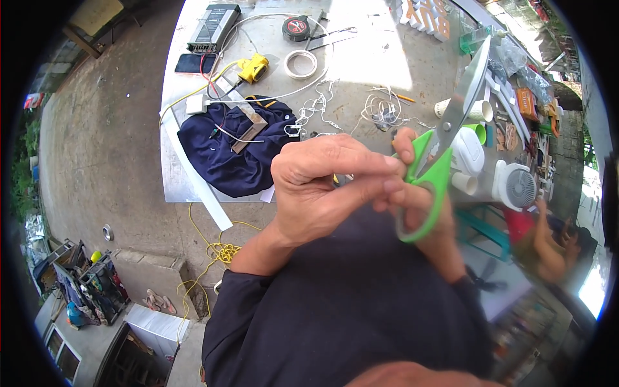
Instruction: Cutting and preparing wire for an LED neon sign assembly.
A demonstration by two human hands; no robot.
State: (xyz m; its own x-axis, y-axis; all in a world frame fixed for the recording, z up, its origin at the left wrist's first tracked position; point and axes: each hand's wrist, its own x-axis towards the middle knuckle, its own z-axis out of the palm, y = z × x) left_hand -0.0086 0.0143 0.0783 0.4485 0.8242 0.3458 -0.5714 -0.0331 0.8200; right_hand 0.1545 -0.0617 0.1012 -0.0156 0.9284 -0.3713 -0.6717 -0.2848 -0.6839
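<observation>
One pair of scissors [446,129], right hand [419,200] gripping it, left hand [309,180] pinched together, one tape roll [301,76]

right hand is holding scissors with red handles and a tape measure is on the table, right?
Not quite: the scissors in the right hand have green handles, not red, as the head view shows. The tape measure is on the table.

Green scissor handles [443,182], apparently navy cloth [235,169]
</observation>
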